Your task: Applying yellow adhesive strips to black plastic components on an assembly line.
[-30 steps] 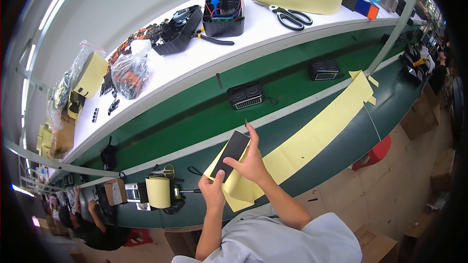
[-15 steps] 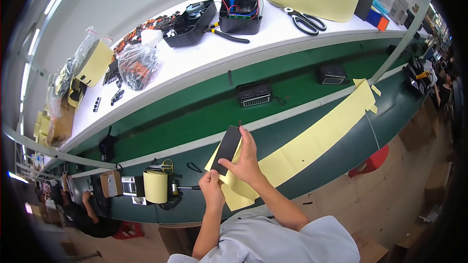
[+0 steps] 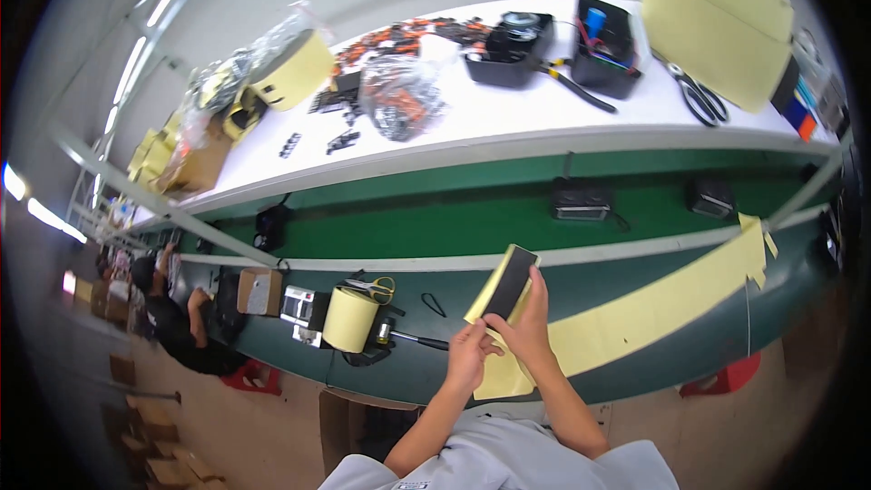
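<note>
A flat black strip (image 3: 512, 283) lies on a piece of yellow paper (image 3: 487, 299), tilted up in front of me. My right hand (image 3: 526, 319) grips both, its thumb across the strip's lower end and its fingers along the right edge. At the lower left corner, my left hand (image 3: 468, 356) pinches the yellow paper with bent fingers; its exact hold is partly hidden. Beneath my hands a long yellow paper sheet (image 3: 626, 338) stretches along the dark green bench toward the right.
Left of my hands are a yellow roll (image 3: 350, 319), yellow-handled scissors (image 3: 370, 289), a hammer-like tool (image 3: 413, 338) and a cardboard box (image 3: 260, 292). Black devices (image 3: 582, 200) sit on the green belt beyond. The white shelf (image 3: 508, 141) holds open black housings, pliers and shears. Another person works at far left.
The view has swung to the left, so the bench and shelf appear shifted right. Both hands still hold the strip and paper; the left hand's fingers have loosened slightly.
</note>
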Tool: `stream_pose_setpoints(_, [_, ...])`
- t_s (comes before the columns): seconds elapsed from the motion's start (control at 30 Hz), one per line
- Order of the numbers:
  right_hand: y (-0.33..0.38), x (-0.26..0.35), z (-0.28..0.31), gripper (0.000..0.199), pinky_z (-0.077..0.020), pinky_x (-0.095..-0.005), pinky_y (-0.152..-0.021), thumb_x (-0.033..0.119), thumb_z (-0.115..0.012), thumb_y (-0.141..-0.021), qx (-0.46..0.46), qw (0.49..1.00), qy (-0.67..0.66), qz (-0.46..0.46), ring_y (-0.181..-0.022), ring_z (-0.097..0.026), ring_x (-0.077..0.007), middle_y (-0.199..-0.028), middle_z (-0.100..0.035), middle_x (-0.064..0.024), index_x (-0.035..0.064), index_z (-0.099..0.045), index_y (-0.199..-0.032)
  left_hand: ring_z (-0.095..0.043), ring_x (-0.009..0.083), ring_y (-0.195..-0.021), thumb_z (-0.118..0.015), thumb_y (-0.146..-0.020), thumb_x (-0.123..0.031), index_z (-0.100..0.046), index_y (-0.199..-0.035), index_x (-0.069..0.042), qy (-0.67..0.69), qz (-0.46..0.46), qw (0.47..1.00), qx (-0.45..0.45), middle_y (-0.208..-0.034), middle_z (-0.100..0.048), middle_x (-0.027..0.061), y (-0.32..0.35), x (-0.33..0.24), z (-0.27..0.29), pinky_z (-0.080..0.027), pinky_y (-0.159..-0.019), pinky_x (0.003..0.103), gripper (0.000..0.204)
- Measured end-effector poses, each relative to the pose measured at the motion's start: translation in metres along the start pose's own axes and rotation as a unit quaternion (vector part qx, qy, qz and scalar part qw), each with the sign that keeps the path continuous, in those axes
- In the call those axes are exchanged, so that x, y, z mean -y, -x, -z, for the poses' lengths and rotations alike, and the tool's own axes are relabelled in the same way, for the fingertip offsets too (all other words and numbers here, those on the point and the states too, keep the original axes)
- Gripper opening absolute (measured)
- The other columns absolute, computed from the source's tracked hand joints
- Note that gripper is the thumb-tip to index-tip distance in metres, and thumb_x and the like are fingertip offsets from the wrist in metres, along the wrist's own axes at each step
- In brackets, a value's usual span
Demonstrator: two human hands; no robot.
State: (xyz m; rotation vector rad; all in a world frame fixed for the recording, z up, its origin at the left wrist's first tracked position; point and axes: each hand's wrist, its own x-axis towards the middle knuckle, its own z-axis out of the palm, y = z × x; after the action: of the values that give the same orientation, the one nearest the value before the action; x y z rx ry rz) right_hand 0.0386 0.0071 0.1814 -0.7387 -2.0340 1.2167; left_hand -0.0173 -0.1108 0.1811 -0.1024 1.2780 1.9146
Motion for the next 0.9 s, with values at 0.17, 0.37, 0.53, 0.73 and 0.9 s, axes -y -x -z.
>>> stream_pose_setpoints(0.17, [0.005, -0.075, 0.008, 0.111, -0.0394, -0.0387, -0.105, -0.005, -0.076, -0.060, -0.007, 0.985, -0.138, -0.104, -0.126, -0.046, -0.0320, -0.149, -0.032, -0.0198, 0.0058, -0.015, -0.152, -0.062, 0.0195, -0.101, -0.050, -0.101, -0.035, -0.058, -0.108, -0.010, 0.052, 0.155, 0.985, 0.059, -0.107, -0.064, 0.0057, -0.034, 0.062, 0.001, -0.054, -0.084, 0.041, 0.027])
stream_pose_setpoints(0.37, [0.050, -0.232, 0.151, 0.087, -0.0409, -0.0491, -0.101, 0.001, -0.070, -0.081, -0.237, 0.946, 0.143, -0.166, -0.129, -0.041, -0.0367, -0.148, -0.032, -0.0185, 0.0108, -0.022, -0.152, -0.055, 0.0218, -0.120, -0.041, -0.100, -0.052, -0.038, -0.147, -0.012, -0.044, 0.252, 0.884, 0.391, -0.136, -0.054, 0.0085, -0.002, 0.108, -0.056, -0.048, -0.096, 0.040, 0.061])
stream_pose_setpoints(0.53, [0.080, -0.162, 0.218, 0.090, -0.0475, -0.0451, -0.089, 0.021, -0.076, -0.080, -0.186, 0.926, 0.114, -0.310, -0.095, -0.060, -0.0331, -0.102, -0.066, -0.0199, 0.0163, -0.023, -0.153, -0.065, 0.0271, -0.095, -0.046, -0.099, -0.034, -0.061, -0.120, -0.001, -0.198, 0.235, 0.864, 0.399, -0.111, -0.067, 0.0149, 0.018, 0.067, -0.031, -0.053, -0.081, 0.039, 0.042])
stream_pose_setpoints(0.73, [0.107, -0.280, 0.178, 0.085, -0.0460, -0.0446, -0.093, 0.013, -0.074, -0.084, -0.118, 0.907, 0.120, -0.387, -0.102, -0.057, -0.0356, -0.124, -0.054, -0.0228, 0.0083, -0.022, -0.152, -0.064, 0.0258, -0.101, -0.042, -0.100, -0.045, -0.056, -0.123, -0.005, -0.094, 0.219, 0.930, 0.280, -0.117, -0.063, 0.0132, 0.005, 0.024, 0.041, -0.052, -0.081, 0.038, 0.048])
stream_pose_setpoints(0.9, [0.056, -0.261, 0.202, 0.085, -0.0476, -0.0429, -0.090, 0.009, -0.072, -0.084, -0.109, 0.897, 0.289, -0.316, -0.100, -0.057, -0.0333, -0.123, -0.054, -0.0216, 0.0099, -0.023, -0.152, -0.062, 0.0211, -0.105, -0.036, -0.104, -0.043, -0.049, -0.132, -0.008, 0.107, 0.087, 0.949, 0.284, -0.119, -0.062, 0.0112, -0.019, -0.096, 0.098, -0.051, -0.084, 0.034, 0.046])
